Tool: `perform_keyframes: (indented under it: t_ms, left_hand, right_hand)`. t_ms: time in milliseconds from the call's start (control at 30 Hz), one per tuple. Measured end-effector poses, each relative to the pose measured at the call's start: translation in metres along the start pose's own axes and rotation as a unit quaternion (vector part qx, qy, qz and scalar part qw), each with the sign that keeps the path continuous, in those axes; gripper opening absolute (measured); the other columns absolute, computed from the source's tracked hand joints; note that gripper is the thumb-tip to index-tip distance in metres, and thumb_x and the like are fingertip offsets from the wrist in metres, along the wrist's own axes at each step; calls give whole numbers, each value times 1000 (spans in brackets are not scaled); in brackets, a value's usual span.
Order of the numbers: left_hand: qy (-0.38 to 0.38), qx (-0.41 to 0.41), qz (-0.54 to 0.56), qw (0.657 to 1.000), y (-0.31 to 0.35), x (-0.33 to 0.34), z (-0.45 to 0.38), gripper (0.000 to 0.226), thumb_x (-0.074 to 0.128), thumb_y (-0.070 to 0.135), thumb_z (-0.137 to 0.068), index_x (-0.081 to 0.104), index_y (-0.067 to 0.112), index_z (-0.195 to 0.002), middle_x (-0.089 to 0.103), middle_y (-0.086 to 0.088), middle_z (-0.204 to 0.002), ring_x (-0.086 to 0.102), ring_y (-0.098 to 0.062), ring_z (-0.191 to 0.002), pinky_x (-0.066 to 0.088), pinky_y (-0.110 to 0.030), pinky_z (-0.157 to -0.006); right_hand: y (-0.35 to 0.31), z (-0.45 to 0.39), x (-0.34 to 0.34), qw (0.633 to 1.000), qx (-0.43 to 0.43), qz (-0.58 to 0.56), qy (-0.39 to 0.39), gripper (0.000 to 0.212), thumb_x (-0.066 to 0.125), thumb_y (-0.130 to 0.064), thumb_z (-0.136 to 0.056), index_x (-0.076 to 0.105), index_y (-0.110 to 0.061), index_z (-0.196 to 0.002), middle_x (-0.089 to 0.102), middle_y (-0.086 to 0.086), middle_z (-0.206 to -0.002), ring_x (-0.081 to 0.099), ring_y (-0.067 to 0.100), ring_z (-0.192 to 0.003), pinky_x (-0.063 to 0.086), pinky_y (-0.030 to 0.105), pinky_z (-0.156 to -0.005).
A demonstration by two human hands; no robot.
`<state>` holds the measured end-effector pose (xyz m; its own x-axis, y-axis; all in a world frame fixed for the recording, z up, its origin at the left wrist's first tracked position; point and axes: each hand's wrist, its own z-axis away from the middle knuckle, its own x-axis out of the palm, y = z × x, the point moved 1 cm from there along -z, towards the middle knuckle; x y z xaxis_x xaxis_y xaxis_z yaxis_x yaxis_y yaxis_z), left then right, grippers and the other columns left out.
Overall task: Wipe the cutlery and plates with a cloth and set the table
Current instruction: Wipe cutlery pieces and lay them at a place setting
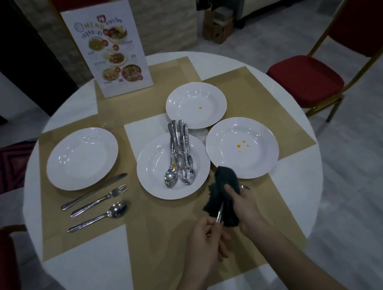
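At lower centre of the frame, my left hand (206, 236) is closed on the handle end of a piece of cutlery (220, 214), whose type I cannot tell because its working end is hidden. My right hand (243, 201) grips a dark cloth (221, 196) wrapped around the upper part of that piece. Both hands are above a tan placemat (163, 236) on the round white table (86, 275). Just beyond the cloth, at frame centre, a white plate (151, 172) holds a bundle of unwiped cutlery (181, 156), bowls toward me and handles pointing to the top of the frame. To its right, a second plate (242, 148) carries orange spots, and a third plate (196, 105) above it carries one orange spot. At left of the frame, a fourth plate (82, 158) looks spotless; below it lie a knife (94, 191), a fork (99, 200) and a spoon (97, 218), side by side and apart from each other. A menu card (109, 48) stands upright at the table's far edge. Red chairs (308, 80) stand at right.
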<state>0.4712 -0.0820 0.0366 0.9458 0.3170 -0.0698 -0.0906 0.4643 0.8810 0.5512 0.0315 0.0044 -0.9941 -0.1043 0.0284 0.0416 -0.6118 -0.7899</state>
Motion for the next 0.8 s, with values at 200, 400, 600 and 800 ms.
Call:
perform_keyframes:
  t_ms: [200, 400, 600, 800]
  left_hand:
    - [50, 12, -8, 999, 8, -5, -7, 17, 45, 3, -97, 55, -2, -85, 60, -2, -53, 49, -14, -40, 38, -23, -41]
    - [7, 7, -19, 1000, 9, 5, 6, 24, 44, 10, -100, 53, -3, -81, 55, 0, -43, 44, -11, -34, 35, -25, -41]
    - [44, -14, -10, 999, 1, 0, 7, 19, 42, 1, -98, 54, -2, -84, 58, -5, -51, 48, -16, -39, 37, -24, -40]
    - [17, -35, -23, 999, -5, -4, 13, 23, 45, 11, -99, 55, 1, -80, 57, -6, -54, 44, -12, -39, 34, -23, -40]
  right_hand:
    - [-9, 27, 5, 988, -30, 74, -129, 27, 62, -26, -93, 65, -1, -101, 69, 19, -79, 63, 30, -58, 50, 34, -51]
    - [-12, 0, -4, 1000, 10, -13, -15, 22, 62, -21, -93, 68, 0, -100, 72, 18, -92, 69, 29, -78, 56, 36, -69]
    - [4, 26, 3, 986, 14, 90, -141, 26, 65, -22, -91, 66, 0, -105, 72, 14, -85, 70, 17, -65, 54, 24, -55]
    - [3, 17, 7, 993, 73, 43, -85, 26, 67, -20, -89, 65, 2, -104, 72, 17, -94, 69, 27, -84, 57, 34, -71]
